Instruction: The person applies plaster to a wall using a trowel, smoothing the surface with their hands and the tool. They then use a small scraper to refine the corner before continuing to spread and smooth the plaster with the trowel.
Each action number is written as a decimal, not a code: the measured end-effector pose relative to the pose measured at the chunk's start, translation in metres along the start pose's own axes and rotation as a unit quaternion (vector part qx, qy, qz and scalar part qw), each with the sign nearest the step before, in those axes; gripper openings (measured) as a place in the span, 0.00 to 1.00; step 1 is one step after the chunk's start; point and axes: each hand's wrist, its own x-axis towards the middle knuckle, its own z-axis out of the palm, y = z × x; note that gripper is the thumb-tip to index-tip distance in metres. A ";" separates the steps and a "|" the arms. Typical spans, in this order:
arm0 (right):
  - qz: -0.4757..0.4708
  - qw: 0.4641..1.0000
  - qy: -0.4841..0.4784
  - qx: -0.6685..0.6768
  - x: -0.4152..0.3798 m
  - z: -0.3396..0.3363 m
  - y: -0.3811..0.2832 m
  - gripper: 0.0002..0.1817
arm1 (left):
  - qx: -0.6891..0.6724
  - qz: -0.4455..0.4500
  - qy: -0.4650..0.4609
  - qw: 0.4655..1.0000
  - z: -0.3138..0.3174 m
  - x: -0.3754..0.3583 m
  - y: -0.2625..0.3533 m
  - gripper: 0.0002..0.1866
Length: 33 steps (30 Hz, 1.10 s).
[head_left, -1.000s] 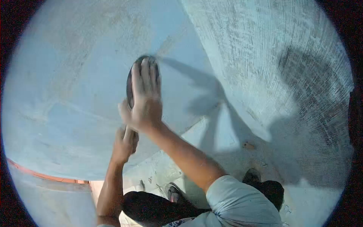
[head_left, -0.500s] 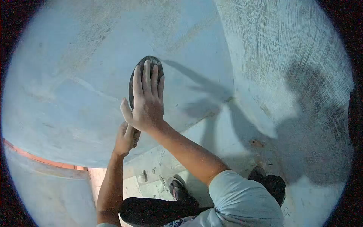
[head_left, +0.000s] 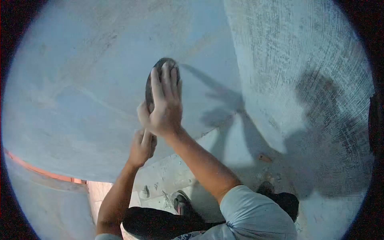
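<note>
A dark oval pad (head_left: 149, 90), seen at a slant, is against the blue-grey plastered wall (head_left: 100, 112). It looks like a hand sanding pad, though its working face is hidden. My left hand (head_left: 142, 148) is closed around its lower end, apparently a handle mostly covered by the fingers. Flat over the back of the pad lies my right hand (head_left: 166, 110), its fingers stretched upward and its thumb out to the left. That hand is slightly blurred.
On the right, a rough, streaked wall (head_left: 280, 52) meets the smoother one at a corner. Below is the floor (head_left: 168, 172) with scattered debris and a small pale lump (head_left: 145, 192). My sandalled foot (head_left: 181, 202) stands there. An orange strip (head_left: 40, 170) runs along the lower left.
Both hands and the oval pad have shifted a little to the right in view. The camera view has also moved slightly. My grip looks the same.
</note>
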 end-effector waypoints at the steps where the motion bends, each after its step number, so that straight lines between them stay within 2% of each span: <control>1: 0.001 1.000 0.007 0.013 -0.001 0.001 0.003 0.43 | -0.017 -0.022 0.009 1.000 -0.004 -0.005 -0.004 0.28; 3: 0.004 0.999 0.009 0.041 -0.006 0.002 0.003 0.44 | 0.069 0.059 0.003 0.996 -0.003 0.003 -0.001 0.27; 5: -0.010 0.998 0.047 0.035 0.033 -0.009 0.018 0.47 | 0.165 0.118 -0.005 0.979 0.001 0.026 0.035 0.26; 7: -0.029 0.996 0.086 0.015 0.078 -0.017 0.041 0.49 | 0.157 0.131 0.006 0.979 0.021 0.047 0.090 0.26; 10: -0.026 0.993 0.113 0.009 0.097 -0.029 0.050 0.46 | 0.092 0.053 -0.016 0.994 0.034 0.059 0.115 0.27; 11: -0.024 0.993 0.112 0.023 0.087 -0.029 0.046 0.44 | 0.150 0.113 0.012 0.982 0.035 0.053 0.105 0.26; 13: -0.024 0.993 0.095 0.063 0.055 -0.020 0.032 0.43 | 0.172 0.154 0.019 0.973 0.024 0.033 0.067 0.25; 15: -0.010 0.995 0.046 0.086 0.018 -0.009 0.013 0.45 | 0.125 0.102 0.048 0.986 0.014 0.009 0.030 0.25; 17: -0.007 0.995 0.034 0.095 0.009 -0.007 0.011 0.45 | 0.126 0.094 0.047 0.987 0.011 0.008 0.026 0.26; 18: -0.010 0.995 0.040 0.094 0.016 -0.010 0.015 0.45 | 0.127 0.089 0.047 0.987 0.009 0.008 0.025 0.26; 19: -0.015 0.994 0.048 0.095 0.028 -0.013 0.018 0.45 | 0.173 0.137 0.056 0.974 0.015 0.014 0.043 0.25; 22: -0.049 0.990 0.121 0.048 0.077 -0.015 0.041 0.44 | 0.202 0.168 0.046 0.964 0.023 0.051 0.089 0.26; 25: -0.041 0.987 0.153 0.026 0.098 -0.017 0.049 0.44 | 0.217 0.181 0.019 0.959 0.020 0.063 0.101 0.27; 26: -0.035 0.990 0.132 0.028 0.090 -0.017 0.045 0.45 | 0.224 0.186 0.012 0.957 0.017 0.063 0.103 0.27; 27: -0.031 0.993 0.112 0.031 0.074 -0.013 0.034 0.45 | 0.183 0.147 0.003 0.972 0.012 0.055 0.087 0.26; 29: -0.012 0.996 0.063 0.055 0.036 -0.004 0.009 0.45 | 0.202 0.194 0.035 0.959 -0.006 0.032 0.027 0.24; 31: 0.000 0.996 0.033 0.083 0.009 0.004 0.006 0.48 | 0.177 0.108 0.028 0.978 -0.019 0.010 -0.006 0.22; 33: -0.002 0.994 0.016 0.109 -0.008 0.011 0.012 0.52 | 0.159 0.107 0.030 0.981 -0.012 0.006 0.001 0.23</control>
